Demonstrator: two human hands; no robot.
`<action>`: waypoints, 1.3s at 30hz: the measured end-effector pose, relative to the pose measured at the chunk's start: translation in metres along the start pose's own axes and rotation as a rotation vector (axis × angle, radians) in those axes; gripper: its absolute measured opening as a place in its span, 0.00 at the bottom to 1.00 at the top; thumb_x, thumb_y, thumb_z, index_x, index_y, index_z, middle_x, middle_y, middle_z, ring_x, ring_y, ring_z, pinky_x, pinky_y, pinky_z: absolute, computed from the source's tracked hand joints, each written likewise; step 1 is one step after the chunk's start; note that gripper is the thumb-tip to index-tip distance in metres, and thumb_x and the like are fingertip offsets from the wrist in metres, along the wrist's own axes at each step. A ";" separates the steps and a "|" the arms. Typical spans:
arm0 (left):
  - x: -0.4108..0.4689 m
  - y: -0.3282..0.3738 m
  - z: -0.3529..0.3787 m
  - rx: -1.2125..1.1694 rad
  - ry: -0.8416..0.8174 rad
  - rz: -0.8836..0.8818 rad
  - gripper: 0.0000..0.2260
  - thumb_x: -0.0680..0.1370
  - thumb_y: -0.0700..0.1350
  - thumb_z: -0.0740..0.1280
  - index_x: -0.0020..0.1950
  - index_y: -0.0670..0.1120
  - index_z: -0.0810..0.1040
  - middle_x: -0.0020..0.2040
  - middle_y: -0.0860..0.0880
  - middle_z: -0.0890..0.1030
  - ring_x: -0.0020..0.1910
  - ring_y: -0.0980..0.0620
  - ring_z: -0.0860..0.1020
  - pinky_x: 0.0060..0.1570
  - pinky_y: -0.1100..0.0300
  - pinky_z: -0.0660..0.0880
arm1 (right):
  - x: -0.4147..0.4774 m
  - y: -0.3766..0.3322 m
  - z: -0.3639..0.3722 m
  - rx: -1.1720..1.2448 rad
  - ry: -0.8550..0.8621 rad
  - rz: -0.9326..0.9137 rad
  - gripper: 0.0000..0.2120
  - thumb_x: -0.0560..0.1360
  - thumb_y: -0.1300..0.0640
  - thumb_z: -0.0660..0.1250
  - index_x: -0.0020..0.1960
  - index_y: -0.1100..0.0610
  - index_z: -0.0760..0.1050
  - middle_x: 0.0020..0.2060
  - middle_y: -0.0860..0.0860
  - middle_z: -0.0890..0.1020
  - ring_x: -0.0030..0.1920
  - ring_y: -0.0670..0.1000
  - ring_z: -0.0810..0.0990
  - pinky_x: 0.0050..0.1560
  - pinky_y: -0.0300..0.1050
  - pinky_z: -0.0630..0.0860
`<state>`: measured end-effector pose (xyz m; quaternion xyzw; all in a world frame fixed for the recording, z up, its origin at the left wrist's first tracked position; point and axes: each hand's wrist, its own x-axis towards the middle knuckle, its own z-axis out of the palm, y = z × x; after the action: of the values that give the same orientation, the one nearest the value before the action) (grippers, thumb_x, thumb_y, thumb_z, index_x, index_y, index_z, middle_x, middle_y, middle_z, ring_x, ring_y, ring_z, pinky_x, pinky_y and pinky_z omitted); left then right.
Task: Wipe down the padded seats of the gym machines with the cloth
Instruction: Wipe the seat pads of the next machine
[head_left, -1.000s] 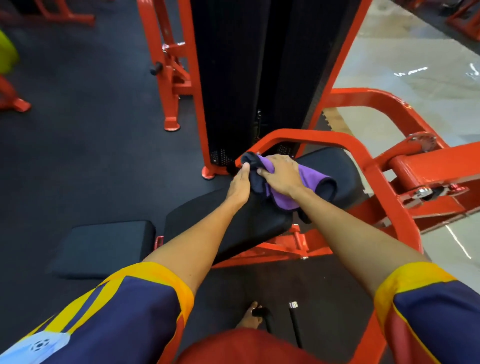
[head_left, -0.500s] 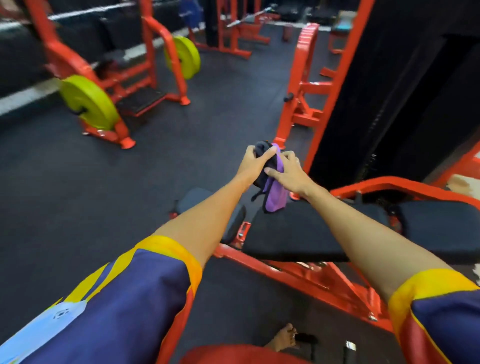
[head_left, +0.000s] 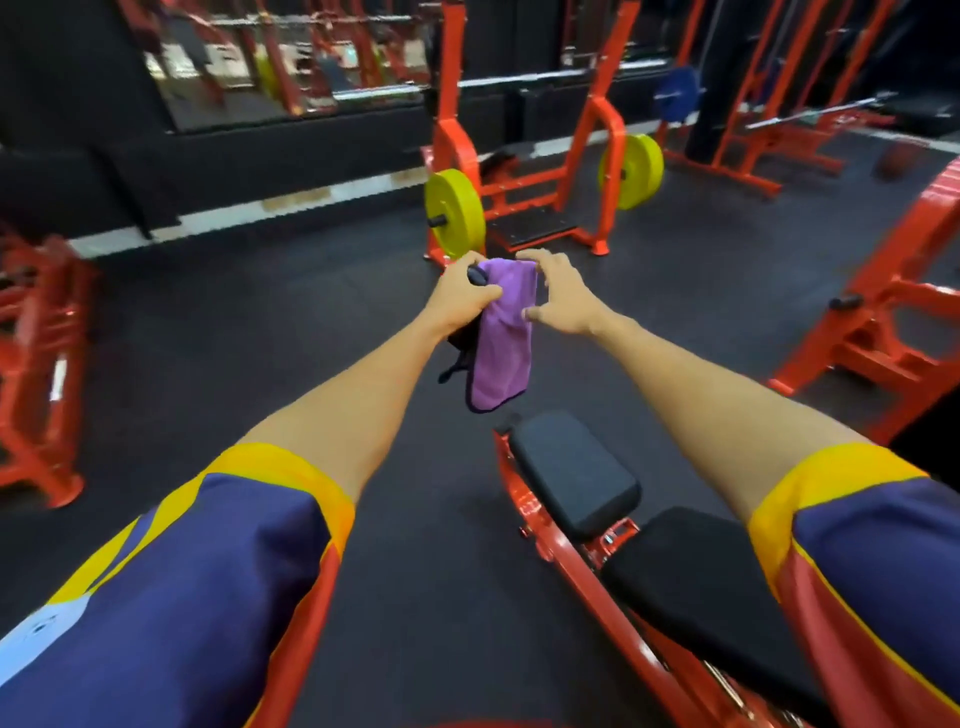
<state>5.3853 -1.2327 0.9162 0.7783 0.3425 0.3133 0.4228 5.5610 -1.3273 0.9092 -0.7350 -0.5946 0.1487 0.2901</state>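
1. Left hand (head_left: 462, 299) is clenched around the top of the cloth (head_left: 503, 343), with the fingers wrapped across the bunched upper edge.
2. Right hand (head_left: 566, 301) holds nothing. Its fingers are spread and its thumb reaches toward the cloth's right edge, just beside it; whether it touches the fabric cannot be told.
3. The cloth hangs in the air between the two hands. Its long axis is close to vertical, the purple face is toward the camera, and a darker layer trails behind on the left side.
4. The left hand is therefore the one carrying the cloth, and the right is the nearer free hand for spreading or refolding it.
5. The small padded seat (head_left: 574, 475) lies below the cloth's lower end and slightly to its right, near it but apart from it.
6. A longer pad (head_left: 691, 577) sits just beyond the seat toward the person, on the same red frame (head_left: 582, 587).
7. Both pads run diagonally from upper left to lower right, so the hanging cloth would likely have to be lowered and laid flat along that line.
8. My judgement is that no wiping contact is made at this moment, since the cloth is off every pad and over the dark floor (head_left: 260, 338).
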 end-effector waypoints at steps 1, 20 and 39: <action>0.002 0.000 -0.015 0.022 0.021 -0.006 0.10 0.73 0.35 0.70 0.45 0.48 0.74 0.40 0.51 0.76 0.37 0.56 0.72 0.38 0.63 0.70 | 0.015 -0.010 0.000 -0.003 -0.017 -0.023 0.42 0.66 0.53 0.78 0.76 0.46 0.64 0.67 0.58 0.68 0.67 0.62 0.68 0.71 0.60 0.68; 0.045 -0.103 -0.195 0.200 0.338 -0.129 0.15 0.72 0.36 0.61 0.57 0.48 0.70 0.47 0.48 0.73 0.40 0.51 0.70 0.40 0.53 0.71 | 0.219 -0.133 0.101 0.072 -0.173 -0.337 0.09 0.77 0.56 0.73 0.56 0.53 0.79 0.51 0.51 0.82 0.50 0.51 0.79 0.47 0.47 0.77; 0.263 -0.288 -0.396 0.037 0.501 -0.180 0.10 0.75 0.44 0.73 0.52 0.54 0.75 0.47 0.54 0.79 0.45 0.57 0.75 0.51 0.60 0.74 | 0.540 -0.208 0.229 0.220 -0.234 -0.228 0.12 0.74 0.64 0.75 0.55 0.53 0.80 0.46 0.49 0.82 0.47 0.48 0.80 0.48 0.42 0.78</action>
<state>5.1496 -0.7297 0.8937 0.6503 0.5101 0.4509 0.3369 5.4023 -0.7260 0.9231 -0.6046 -0.6837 0.2634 0.3125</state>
